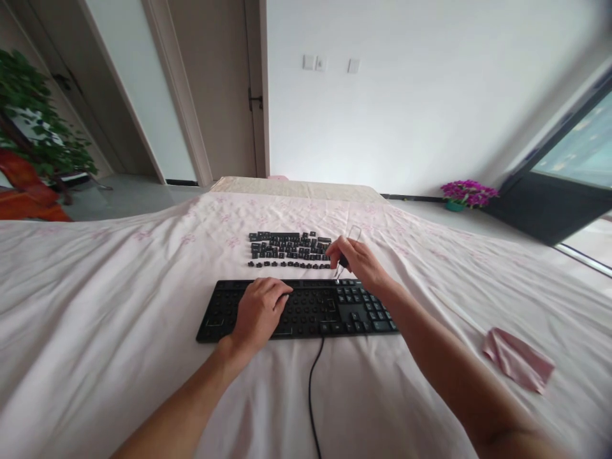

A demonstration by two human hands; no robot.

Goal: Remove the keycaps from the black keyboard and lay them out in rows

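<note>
1. Right hand: closed; a wire puller is gripped between the fingers, prongs pointed down at the far edge of the keyboard.
2. Left hand: partly curled, laid palm down on the keyboard; whether anything is held under its fingers cannot be told.
3. Slipped prongs, possible: the keyboard could be scratched below the right hand if the puller is tilted or unevenly seated.
4. Shifted keyboard, possible: the prongs could be thrown off line if too little weight is applied by the left hand, given the soft, creased sheet beneath.
5. Disordered keycaps: set out in rows just beyond the hands; their order could be lost if they are brushed by the right hand, held near their right end.
6. Cable: laid between the forearms; the keyboard could be tugged if it is snagged.
</note>
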